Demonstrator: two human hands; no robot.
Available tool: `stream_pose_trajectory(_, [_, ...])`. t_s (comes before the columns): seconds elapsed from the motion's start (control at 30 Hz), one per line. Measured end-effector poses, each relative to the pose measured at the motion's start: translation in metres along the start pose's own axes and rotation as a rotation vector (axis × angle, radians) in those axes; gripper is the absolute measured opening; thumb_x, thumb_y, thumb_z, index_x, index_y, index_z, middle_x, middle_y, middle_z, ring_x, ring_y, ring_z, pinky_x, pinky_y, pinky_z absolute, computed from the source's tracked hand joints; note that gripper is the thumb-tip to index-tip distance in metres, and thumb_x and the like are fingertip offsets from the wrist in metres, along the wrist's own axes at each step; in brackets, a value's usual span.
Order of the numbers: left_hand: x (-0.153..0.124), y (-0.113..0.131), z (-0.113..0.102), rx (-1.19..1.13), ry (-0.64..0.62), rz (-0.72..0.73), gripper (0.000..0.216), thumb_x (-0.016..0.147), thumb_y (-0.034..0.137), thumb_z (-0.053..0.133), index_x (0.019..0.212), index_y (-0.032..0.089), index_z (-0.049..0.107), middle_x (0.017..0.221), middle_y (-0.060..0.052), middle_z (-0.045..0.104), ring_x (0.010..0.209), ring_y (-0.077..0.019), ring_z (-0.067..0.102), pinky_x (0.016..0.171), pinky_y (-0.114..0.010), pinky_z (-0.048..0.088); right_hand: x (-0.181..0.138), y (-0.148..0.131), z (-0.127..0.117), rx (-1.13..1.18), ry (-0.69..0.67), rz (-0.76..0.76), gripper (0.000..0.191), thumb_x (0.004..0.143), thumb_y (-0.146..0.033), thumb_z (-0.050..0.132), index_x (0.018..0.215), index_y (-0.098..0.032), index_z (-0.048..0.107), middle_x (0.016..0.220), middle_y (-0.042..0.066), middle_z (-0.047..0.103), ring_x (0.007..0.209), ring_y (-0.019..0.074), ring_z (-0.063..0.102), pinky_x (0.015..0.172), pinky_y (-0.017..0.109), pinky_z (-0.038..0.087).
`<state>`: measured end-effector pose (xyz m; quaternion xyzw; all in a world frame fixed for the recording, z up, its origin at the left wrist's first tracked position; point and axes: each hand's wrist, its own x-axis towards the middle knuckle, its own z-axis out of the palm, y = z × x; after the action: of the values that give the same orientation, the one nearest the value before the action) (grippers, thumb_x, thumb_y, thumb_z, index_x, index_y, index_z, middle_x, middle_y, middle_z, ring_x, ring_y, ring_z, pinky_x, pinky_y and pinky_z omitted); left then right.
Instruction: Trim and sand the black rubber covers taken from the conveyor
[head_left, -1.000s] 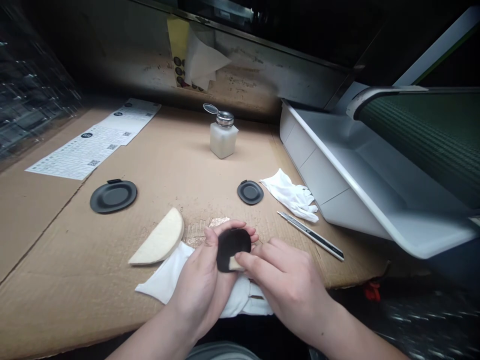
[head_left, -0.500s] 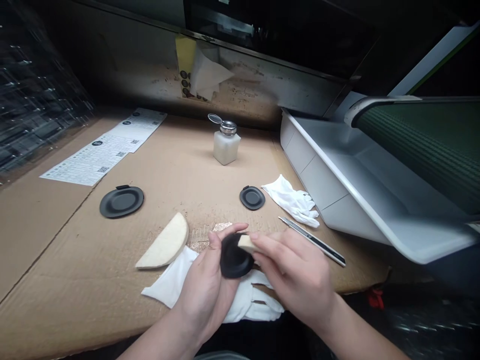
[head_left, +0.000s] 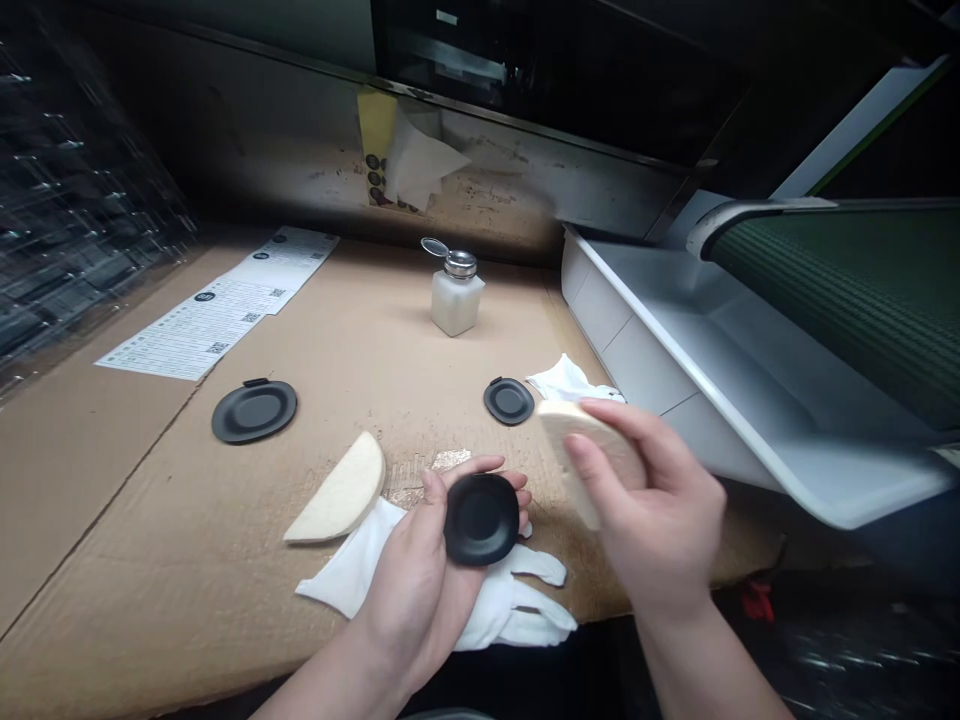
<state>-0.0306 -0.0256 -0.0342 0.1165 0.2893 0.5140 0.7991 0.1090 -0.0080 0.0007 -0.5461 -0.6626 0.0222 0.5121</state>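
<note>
In my left hand (head_left: 420, 575) lies a small round black plastic lid (head_left: 482, 520), its dished face turned up. My right hand (head_left: 664, 510), raised to the right of it, pinches a cream half-round sponge pad (head_left: 592, 455) between thumb and fingers, apart from the lid. A second half-round sponge pad (head_left: 341, 495) rests on the cardboard to the left. Beneath my left hand a white glove (head_left: 517, 605) lies spread. Two more dark lids are on the cardboard, a larger lid (head_left: 255, 411) at left and a smaller lid (head_left: 509, 401) near the middle.
A pump bottle (head_left: 456, 300) with its cap flipped up stands toward the back. Printed label sheets (head_left: 187, 325) lie at left. Along the right is a white bin (head_left: 637, 330), with another white glove (head_left: 566, 378) beside it. Clear plastic trays (head_left: 67, 190) are stacked at far left.
My right hand has lifted the sponge pad off the lid and moved it up and right, showing more of the pad. My left hand still holds the lid.
</note>
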Motion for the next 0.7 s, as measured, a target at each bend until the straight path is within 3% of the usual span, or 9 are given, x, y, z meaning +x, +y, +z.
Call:
stream_pose_trajectory(0.07, [0.0,0.002,0.001,-0.001,0.019,-0.017,0.044,0.088,0.044,0.036,0.106,0.01,0.058,0.099,-0.016,0.066,0.091,-0.0255,0.06,0.09,-0.044,0.04,-0.005,0.012,-0.013,-0.115,0.023,0.013,0.022,0.076,-0.024,0.063,0.098,-0.024,0.062,0.093,0.001,0.067,0.083,0.0173,0.063,0.073,0.029,0.051])
stream_pose_trajectory(0.17, [0.0,0.002,0.0,-0.008,0.026,-0.017,0.045,0.088,0.045,0.035,0.108,0.011,0.056,0.1,-0.018,0.066,0.095,-0.027,0.059,0.091,-0.044,0.039,-0.018,0.027,-0.021,-0.189,-0.074,-0.075,0.022,0.076,-0.022,0.063,0.098,-0.023,0.061,0.091,0.001,0.067,0.081,0.0171,0.063,0.071,0.028,0.051])
stream_pose_trajectory(0.4, [-0.001,0.001,-0.001,-0.006,-0.034,-0.024,0.054,0.087,0.052,0.032,0.112,0.01,0.055,0.105,-0.02,0.064,0.1,-0.0285,0.057,0.094,-0.044,0.035,-0.031,0.044,-0.024,-0.117,-0.125,-0.167,0.029,0.076,-0.009,0.061,0.101,-0.023,0.061,0.091,0.002,0.066,0.083,0.0167,0.059,0.075,0.032,0.048])
stream_pose_trajectory(0.6, [-0.002,0.001,0.003,0.039,-0.029,-0.024,0.048,0.087,0.046,0.037,0.115,0.012,0.055,0.1,-0.015,0.066,0.089,-0.025,0.06,0.092,-0.043,0.036,-0.022,0.034,-0.025,-0.01,-0.217,-0.274,0.03,0.076,0.0,0.056,0.096,-0.02,0.064,0.089,0.003,0.065,0.082,0.0159,0.054,0.073,0.034,0.046])
stream_pose_trajectory(0.7, [-0.002,0.001,0.005,0.065,0.03,-0.035,0.039,0.087,0.041,0.042,0.108,0.014,0.06,0.097,-0.011,0.067,0.087,-0.0223,0.06,0.09,-0.04,0.04,-0.017,0.019,-0.016,0.023,-0.316,-0.388,0.024,0.079,-0.005,0.056,0.097,-0.019,0.064,0.09,0.003,0.066,0.08,0.0157,0.051,0.07,0.033,0.045])
